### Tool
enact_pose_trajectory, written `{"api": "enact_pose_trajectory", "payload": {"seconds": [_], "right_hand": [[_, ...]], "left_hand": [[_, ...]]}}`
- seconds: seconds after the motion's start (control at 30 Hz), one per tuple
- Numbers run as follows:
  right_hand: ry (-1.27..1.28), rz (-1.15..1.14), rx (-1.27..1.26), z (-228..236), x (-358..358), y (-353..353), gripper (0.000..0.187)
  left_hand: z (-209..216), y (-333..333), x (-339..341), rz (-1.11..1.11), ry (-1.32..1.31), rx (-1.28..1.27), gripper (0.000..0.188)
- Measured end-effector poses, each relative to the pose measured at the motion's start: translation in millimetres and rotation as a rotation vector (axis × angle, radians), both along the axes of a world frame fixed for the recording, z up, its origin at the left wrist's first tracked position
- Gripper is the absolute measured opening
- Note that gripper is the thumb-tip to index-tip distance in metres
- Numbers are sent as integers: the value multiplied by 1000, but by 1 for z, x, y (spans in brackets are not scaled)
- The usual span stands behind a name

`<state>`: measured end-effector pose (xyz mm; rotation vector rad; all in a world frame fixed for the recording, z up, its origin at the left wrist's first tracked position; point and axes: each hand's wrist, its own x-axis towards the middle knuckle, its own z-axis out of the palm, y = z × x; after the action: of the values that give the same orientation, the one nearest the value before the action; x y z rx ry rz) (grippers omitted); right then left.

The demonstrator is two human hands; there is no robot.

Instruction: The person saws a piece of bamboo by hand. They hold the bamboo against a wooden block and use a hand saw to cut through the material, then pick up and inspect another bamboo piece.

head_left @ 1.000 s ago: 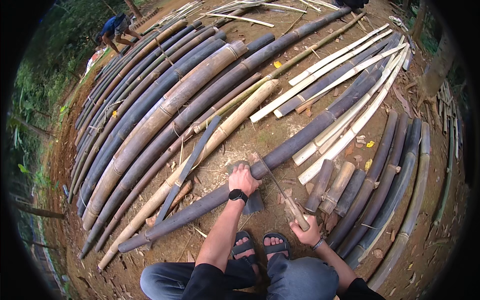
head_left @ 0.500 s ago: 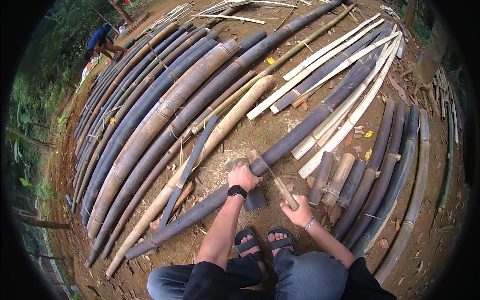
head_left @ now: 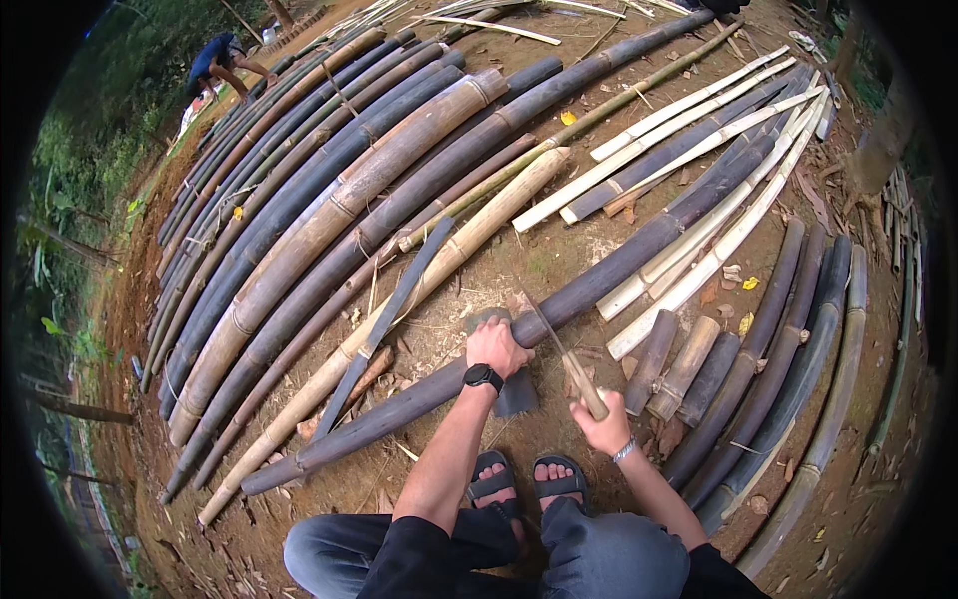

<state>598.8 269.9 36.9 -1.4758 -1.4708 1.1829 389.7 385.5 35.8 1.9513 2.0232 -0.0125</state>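
Bamboo everywhere: long dark and tan culms laid side by side over bare dirt ground (head_left: 559,250), w/ a person squatting at the near end, sandalled feet (head_left: 529,484) planted just behind the work. Left hand (head_left: 496,346), w/ black wristwatch (head_left: 483,377), is clamped down over the dark bamboo pole (head_left: 599,280) that runs diagonally from lower left up to upper right, fingers wrapped around it, prob. to pin it so it can't roll. Right hand (head_left: 604,427) is closed on the wooden handle of a machete (head_left: 564,354); blade angles up and left toward the pole, its tip just beside the left hand, seemingly meeting the pole's surface, tho contact is hard to confirm. A flat grey piece (head_left: 517,391), maybe a stone or slab, lies under the pole near the feet, likely as a rest. Short cut bamboo sections (head_left: 684,364) lie grouped just right of the machete, w/ curved split halves (head_left: 798,339) beyond them. Pale split strips (head_left: 689,150) fan out further up. Another person in blue (head_left: 222,60) bends over at far upper left, well apart.
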Motion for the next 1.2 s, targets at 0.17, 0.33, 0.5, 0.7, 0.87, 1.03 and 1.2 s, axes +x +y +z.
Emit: {"api": "enact_pose_trajectory", "payload": {"seconds": [0.17, 0.33, 0.5, 0.7, 0.87, 1.03, 1.2], "right_hand": [[-10, 104, 29, 7, 26, -47, 26], [-3, 23, 32, 14, 24, -32, 28], [36, 93, 12, 8, 36, -50, 32], [71, 56, -53, 17, 20, -8, 27], [-7, 96, -77, 21, 29, -53, 28], [29, 25, 9, -3, 9, 1, 27], [97, 105, 27, -7, 22, -42, 25]], "left_hand": [[1, 10, -16, 23, -15, -98, 60], [1, 29, -26, 29, 29, -93, 60], [-3, 19, -22, 42, 19, -25, 60], [-7, 15, -16, 32, -15, 99, 58], [-5, 17, -29, 57, -35, -75, 56], [-16, 14, -16, 40, -44, 62, 54], [-10, 10, -39, 54, -51, -19, 55]]}}
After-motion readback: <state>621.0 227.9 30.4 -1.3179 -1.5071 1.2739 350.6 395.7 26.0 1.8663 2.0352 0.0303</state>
